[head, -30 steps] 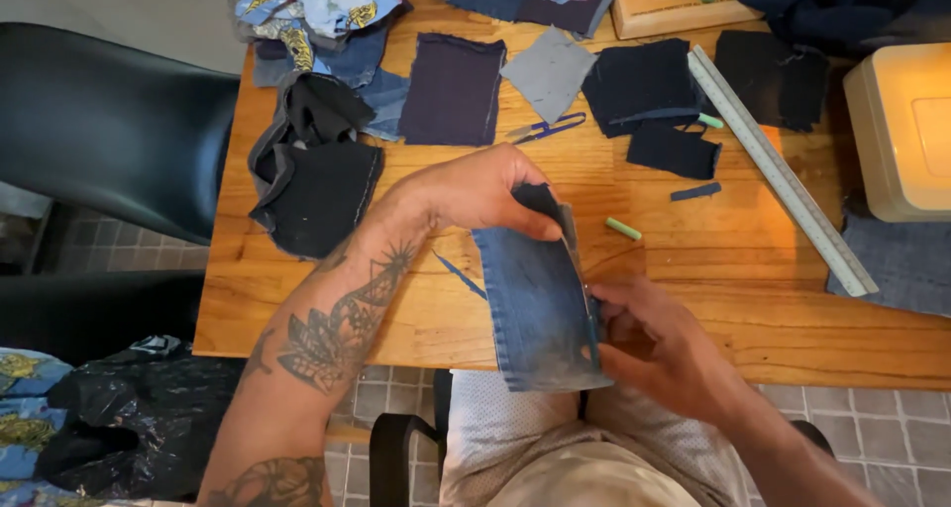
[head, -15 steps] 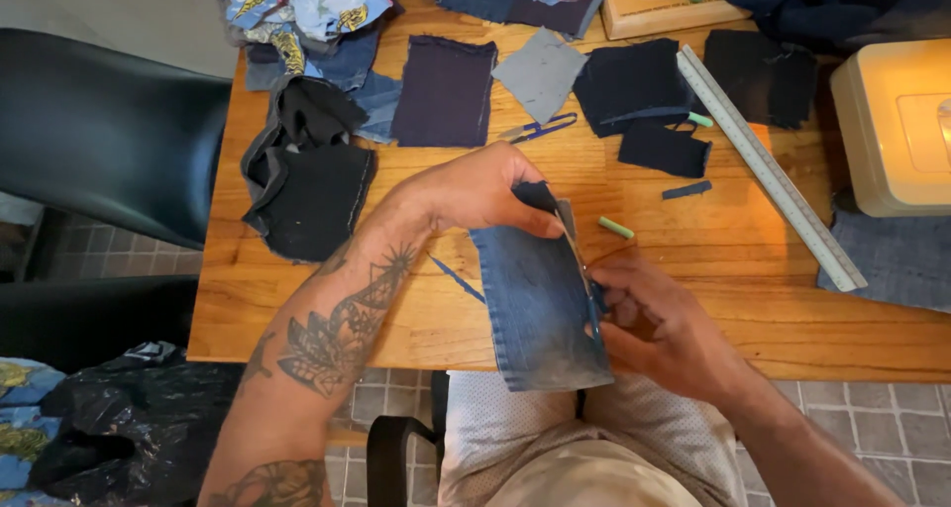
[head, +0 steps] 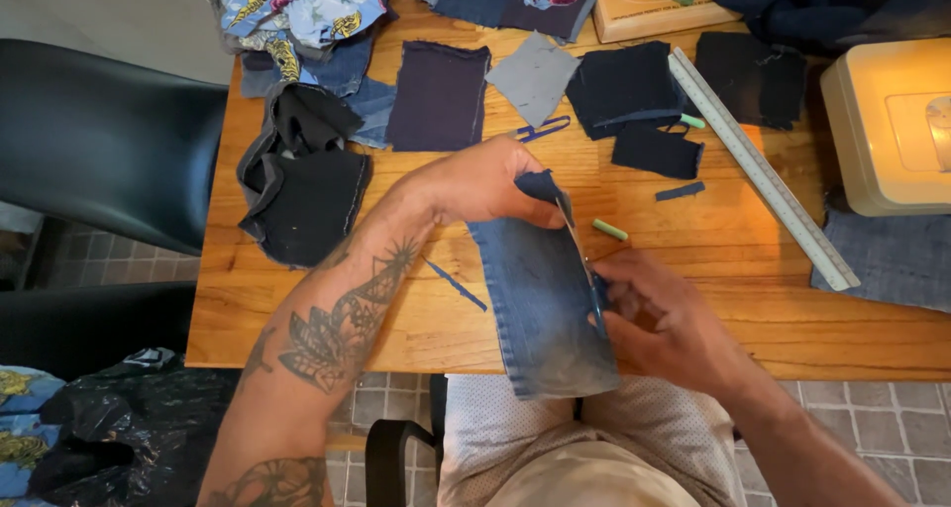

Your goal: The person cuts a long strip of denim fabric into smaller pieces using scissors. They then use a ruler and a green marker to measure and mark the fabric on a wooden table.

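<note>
Fingers on one denim piece

I look down on a warm-lit wooden table over a grey tiled floor. A black chair stands left, against a pale wall.
</note>
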